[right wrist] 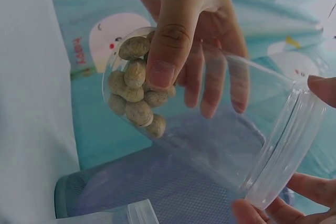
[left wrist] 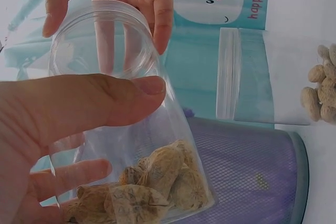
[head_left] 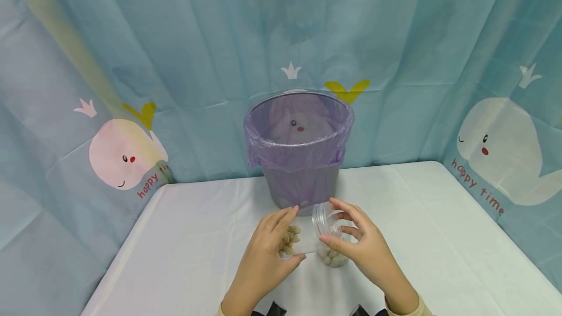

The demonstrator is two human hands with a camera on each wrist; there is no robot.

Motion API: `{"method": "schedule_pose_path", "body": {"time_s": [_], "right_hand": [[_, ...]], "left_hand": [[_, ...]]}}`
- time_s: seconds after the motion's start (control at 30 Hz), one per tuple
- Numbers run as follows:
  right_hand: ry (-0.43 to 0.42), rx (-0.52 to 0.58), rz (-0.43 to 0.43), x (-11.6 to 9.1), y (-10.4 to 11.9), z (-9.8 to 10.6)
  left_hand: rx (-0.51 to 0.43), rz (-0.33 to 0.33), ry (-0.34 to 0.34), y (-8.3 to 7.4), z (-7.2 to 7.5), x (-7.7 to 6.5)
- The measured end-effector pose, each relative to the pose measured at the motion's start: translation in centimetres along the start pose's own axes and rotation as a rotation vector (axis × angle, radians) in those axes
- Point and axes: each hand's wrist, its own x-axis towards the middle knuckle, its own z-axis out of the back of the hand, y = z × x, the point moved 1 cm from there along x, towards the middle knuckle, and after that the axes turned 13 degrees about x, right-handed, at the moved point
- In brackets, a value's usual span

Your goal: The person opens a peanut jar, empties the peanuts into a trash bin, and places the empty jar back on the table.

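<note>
While both hands meet over the counter, all eyes are on one clear jar, tipped on its side between them, just in front of the bin! On its left side, the left hand has it by the base end, thumb pressed flat across one wall and fingers spread round the far side. Right behind that thumb sit the peanuts, shells on, bunched in the base corner. And over on the other end, the right hand pinches the ridged, see-through lid, thumb on one edge, fingertips fanned across the other. Whether that lid sits tight or loose, I can't tell from here!

Look just below the right hand: a second clear jar stands upright on the white-covered counter, with its own heap of peanuts at the bottom. Towering behind the pair, a purple mesh bin, a thin lilac bag folded over its rim. And backing the whole show, a blue-green curtain with smiling whales, little crowns and "happy time" in red!
</note>
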Motion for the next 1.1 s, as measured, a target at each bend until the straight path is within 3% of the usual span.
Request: {"method": "schedule_pose_path", "body": {"time_s": [0.5, 0.83, 1.1], "right_hand": [[-0.019, 0.032, 0.038, -0.1, 0.0, 0.2], [-0.030, 0.029, 0.045, 0.0, 0.0, 0.2], [-0.047, 0.034, 0.035, 0.1, -0.1, 0.0]], "left_hand": [[0.016, 0.002, -0.016, 0.3, 0.2, -0.1], [0.038, 0.046, -0.005, 1.1, 0.5, -0.1], [0.046, 0.037, -0.032, 1.8, 0.6, -0.1]]}}
